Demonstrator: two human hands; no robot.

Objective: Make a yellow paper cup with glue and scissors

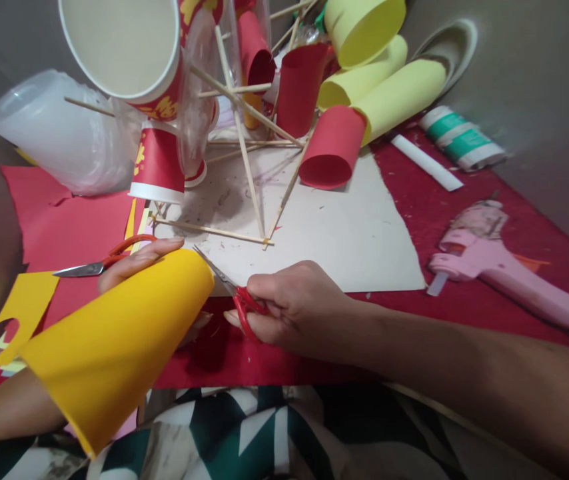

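Left hand [137, 262]: from afar, I hold the deep-yellow paper tube [119, 333], maybe to steady it.
Right hand [304, 307]: I grip red-handled scissors [240, 299], blades near its rim.

Room lies over the board [354, 240] between frame [247, 170] and glue gun [507, 277]; red tubes [337, 137] block the back, the yellow sheet [119, 343] (curled wide) the near left.
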